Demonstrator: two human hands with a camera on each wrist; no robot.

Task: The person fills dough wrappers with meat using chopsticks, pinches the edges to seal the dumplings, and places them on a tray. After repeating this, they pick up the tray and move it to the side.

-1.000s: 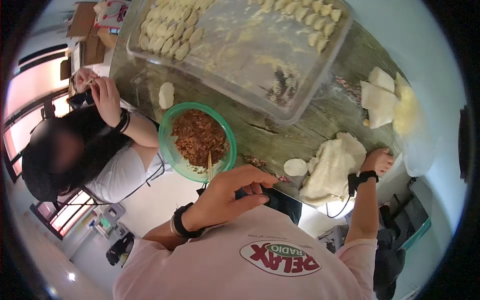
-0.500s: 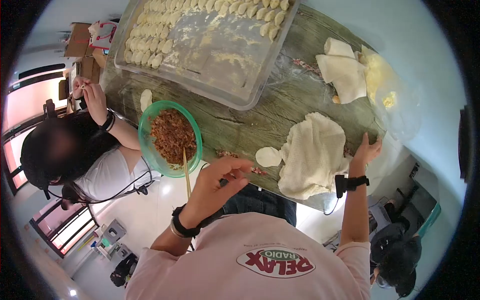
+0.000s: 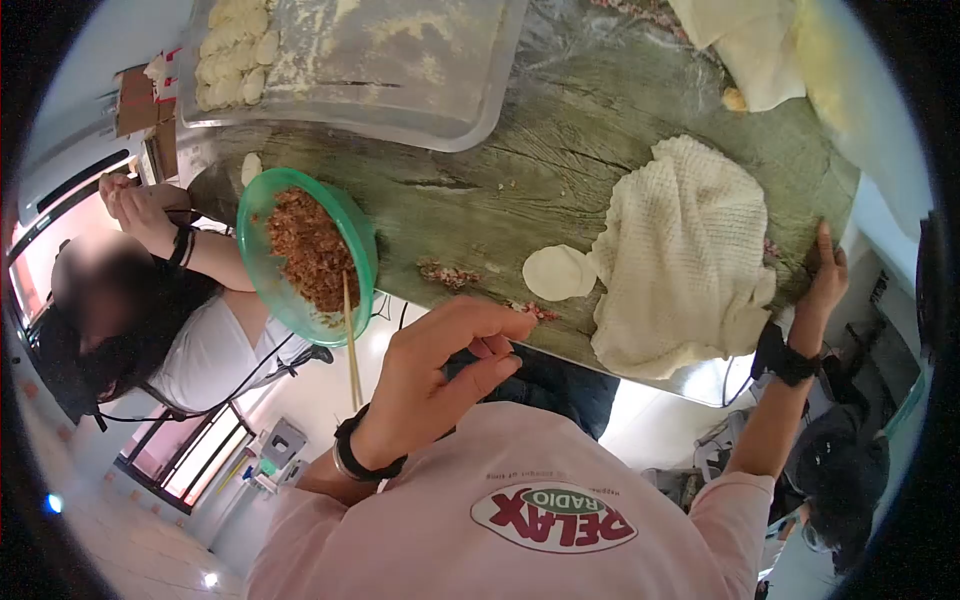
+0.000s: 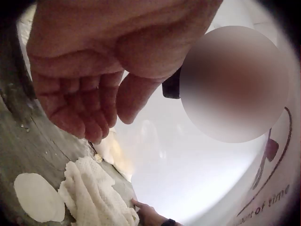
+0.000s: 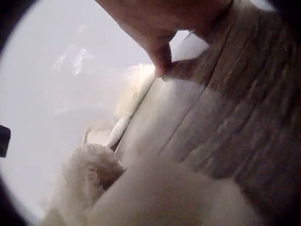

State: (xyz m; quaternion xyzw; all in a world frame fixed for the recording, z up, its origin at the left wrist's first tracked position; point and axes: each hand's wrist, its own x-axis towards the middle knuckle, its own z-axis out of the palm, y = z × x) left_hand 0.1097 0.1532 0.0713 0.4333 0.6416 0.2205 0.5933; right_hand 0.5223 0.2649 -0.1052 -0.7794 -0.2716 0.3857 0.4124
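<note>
My left hand (image 3: 440,370) hovers over the table's front edge, its fingers loosely bent and its thumb apart from them. Nothing shows between them in the left wrist view. Just beyond its fingertips lie round dough wrappers (image 3: 556,273), overlapping one another beside a cream waffle-weave cloth (image 3: 690,260). At the table's right edge rests my right hand (image 3: 827,275), touching the edge with its thumb and fingers spread. The right wrist view shows the thumb (image 5: 163,63) against the tabletop. To the left stands a green bowl (image 3: 368,235) of minced filling (image 3: 310,245), with chopsticks (image 3: 353,350) leaning out.
A clear tray (image 3: 400,135) with rows of dumplings (image 3: 235,55) fills the back left. White cloth (image 3: 750,50) and a yellowish bag (image 3: 830,60) lie at the back right. Another person (image 3: 215,325) sits at left, hands raised. Filling crumbs (image 3: 447,273) dot the wood.
The head view has shifted, so the tray, bowl and cloth sit differently in it. My right hand has changed its pose at the table edge. My left hand keeps nearly the same pose.
</note>
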